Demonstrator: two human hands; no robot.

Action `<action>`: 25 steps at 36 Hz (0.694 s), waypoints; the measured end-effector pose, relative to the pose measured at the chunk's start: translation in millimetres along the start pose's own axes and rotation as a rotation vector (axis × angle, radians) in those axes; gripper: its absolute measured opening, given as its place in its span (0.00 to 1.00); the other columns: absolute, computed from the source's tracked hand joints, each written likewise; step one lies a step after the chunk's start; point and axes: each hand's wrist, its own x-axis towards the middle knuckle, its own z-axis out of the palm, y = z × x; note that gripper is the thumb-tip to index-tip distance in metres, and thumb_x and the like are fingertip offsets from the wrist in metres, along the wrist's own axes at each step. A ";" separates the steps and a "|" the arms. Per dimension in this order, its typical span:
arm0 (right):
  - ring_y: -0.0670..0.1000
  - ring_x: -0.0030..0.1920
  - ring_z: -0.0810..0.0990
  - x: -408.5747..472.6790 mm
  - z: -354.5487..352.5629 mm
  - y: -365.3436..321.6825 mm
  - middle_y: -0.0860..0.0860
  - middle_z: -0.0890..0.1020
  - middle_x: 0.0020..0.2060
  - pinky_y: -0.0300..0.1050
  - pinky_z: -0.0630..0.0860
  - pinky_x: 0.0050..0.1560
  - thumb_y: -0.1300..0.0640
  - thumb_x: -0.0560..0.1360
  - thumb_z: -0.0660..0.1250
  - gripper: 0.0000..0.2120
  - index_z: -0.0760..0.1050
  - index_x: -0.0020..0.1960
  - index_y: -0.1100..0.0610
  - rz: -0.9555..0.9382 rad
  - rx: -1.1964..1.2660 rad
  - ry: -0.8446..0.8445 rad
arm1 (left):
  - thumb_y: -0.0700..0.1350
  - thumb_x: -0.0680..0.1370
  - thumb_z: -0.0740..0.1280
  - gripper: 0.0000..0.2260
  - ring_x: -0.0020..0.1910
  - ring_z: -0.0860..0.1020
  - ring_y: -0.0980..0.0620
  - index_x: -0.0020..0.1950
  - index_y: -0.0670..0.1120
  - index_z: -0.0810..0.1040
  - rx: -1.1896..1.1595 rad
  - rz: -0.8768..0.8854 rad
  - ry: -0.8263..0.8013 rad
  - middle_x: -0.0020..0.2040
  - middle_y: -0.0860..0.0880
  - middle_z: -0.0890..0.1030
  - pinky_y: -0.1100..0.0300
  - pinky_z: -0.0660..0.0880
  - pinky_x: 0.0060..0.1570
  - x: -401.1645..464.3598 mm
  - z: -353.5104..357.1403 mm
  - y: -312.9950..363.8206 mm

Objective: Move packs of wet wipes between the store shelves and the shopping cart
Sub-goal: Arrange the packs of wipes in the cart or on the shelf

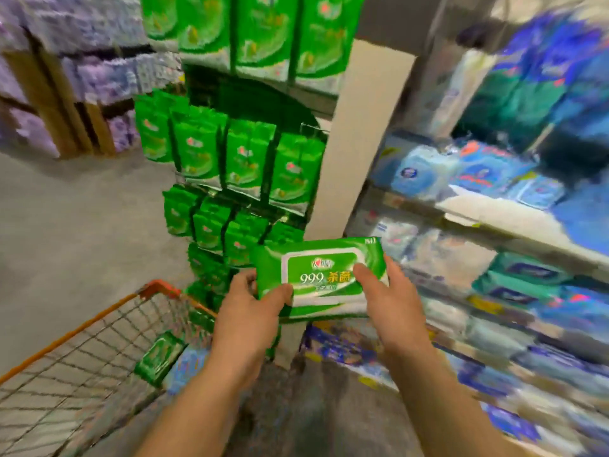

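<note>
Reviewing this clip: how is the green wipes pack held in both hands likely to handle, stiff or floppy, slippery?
The green wipes pack probably flexes somewhat: it is a soft film pouch, held by left hand and right hand at opposite ends. Its glossy wrapper looks slick, so a one-handed pinch might slip. Flat shape, unlikely to roll.

Single head view, looking forward-down, close over hands, shelves ahead.
</note>
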 end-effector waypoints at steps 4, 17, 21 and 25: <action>0.39 0.44 0.85 5.3 -84.2 0.6 0.43 0.87 0.47 0.33 0.78 0.41 0.56 0.80 0.68 0.09 0.80 0.57 0.44 0.008 0.078 0.147 | 0.46 0.77 0.74 0.14 0.45 0.82 0.64 0.60 0.54 0.74 0.005 0.092 -0.184 0.51 0.58 0.84 0.62 0.75 0.47 -25.3 74.6 24.6; 0.43 0.48 0.86 -23.0 -355.8 32.2 0.41 0.87 0.47 0.42 0.80 0.47 0.53 0.77 0.72 0.11 0.81 0.59 0.48 0.002 0.204 0.512 | 0.45 0.79 0.71 0.14 0.47 0.83 0.63 0.63 0.56 0.79 0.086 0.331 -0.559 0.49 0.63 0.85 0.59 0.79 0.52 -148.1 315.3 83.8; 0.38 0.46 0.85 -30.9 -417.2 37.8 0.38 0.87 0.46 0.31 0.76 0.39 0.55 0.79 0.70 0.08 0.80 0.58 0.47 -0.034 0.181 0.567 | 0.42 0.79 0.71 0.13 0.39 0.78 0.75 0.58 0.58 0.78 0.091 0.415 -0.649 0.38 0.74 0.80 0.79 0.70 0.36 -175.6 373.3 95.3; 0.37 0.47 0.84 -30.2 -465.6 43.3 0.38 0.86 0.47 0.39 0.77 0.47 0.54 0.79 0.70 0.09 0.80 0.58 0.46 -0.030 0.154 0.615 | 0.52 0.78 0.72 0.18 0.49 0.80 0.69 0.68 0.57 0.78 0.109 0.506 -0.715 0.51 0.67 0.84 0.67 0.76 0.48 -195.2 416.7 105.2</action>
